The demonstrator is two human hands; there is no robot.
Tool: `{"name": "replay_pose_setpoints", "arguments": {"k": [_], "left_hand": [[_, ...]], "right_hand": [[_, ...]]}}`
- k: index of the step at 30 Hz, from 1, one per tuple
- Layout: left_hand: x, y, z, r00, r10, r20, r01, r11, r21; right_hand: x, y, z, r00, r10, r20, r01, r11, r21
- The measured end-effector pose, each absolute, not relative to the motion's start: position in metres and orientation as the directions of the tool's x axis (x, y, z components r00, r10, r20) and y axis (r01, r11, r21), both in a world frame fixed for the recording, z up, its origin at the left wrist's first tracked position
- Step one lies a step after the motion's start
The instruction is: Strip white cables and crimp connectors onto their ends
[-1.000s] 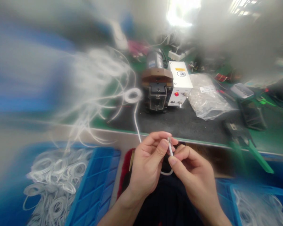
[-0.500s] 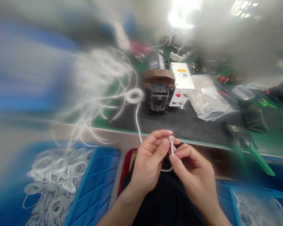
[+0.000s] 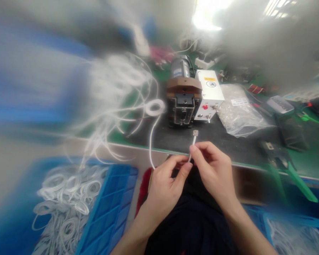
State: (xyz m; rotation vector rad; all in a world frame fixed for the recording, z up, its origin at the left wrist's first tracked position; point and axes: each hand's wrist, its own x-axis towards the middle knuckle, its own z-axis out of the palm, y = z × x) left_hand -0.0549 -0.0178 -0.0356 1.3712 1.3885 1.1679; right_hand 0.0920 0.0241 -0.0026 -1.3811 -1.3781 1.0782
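Note:
A white cable (image 3: 194, 140) with a clear plug (image 3: 195, 133) at its end points up from my fingers, in front of the machine. My right hand (image 3: 212, 166) pinches the cable a short way below the plug. Lower on the same cable, the thumb and forefinger of my left hand (image 3: 167, 184) are closed on it. From near my left hand the cable runs up to a white coil (image 3: 154, 107) lying beside the machine (image 3: 184, 95) with its brown block and clear cover.
Blue crates of coiled white cables (image 3: 69, 198) stand at lower left and lower right. More cables (image 3: 117, 85) cover the bench's left side. A plastic bag (image 3: 239, 109) and green-handled pliers (image 3: 300, 182) lie to the right.
The plug has moved up, clear of my fingertips. My right hand has risen to grip the cable nearer the machine, while my left hand has shifted down the cable.

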Motion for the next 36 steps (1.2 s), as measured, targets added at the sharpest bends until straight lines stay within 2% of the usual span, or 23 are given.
{"name": "replay_pose_setpoints", "arguments": {"k": [3, 8, 36], "left_hand": [[-0.063, -0.016, -0.041, -0.032, 0.994, 0.108, 0.347, -0.09, 0.933], [-0.065, -0.008, -0.052, -0.213, 0.95, 0.228, 0.46, -0.108, 0.881], [-0.055, 0.011, -0.058, -0.275, 0.942, 0.191, 0.378, -0.077, 0.923]], "right_hand": [[0.082, 0.05, -0.014, -0.041, 0.996, -0.08, 0.169, -0.072, -0.983], [0.069, 0.074, -0.031, -0.043, 0.992, -0.119, 0.121, -0.113, -0.986], [0.064, 0.095, -0.036, 0.01, 0.992, -0.127, 0.143, -0.127, -0.982]]}}
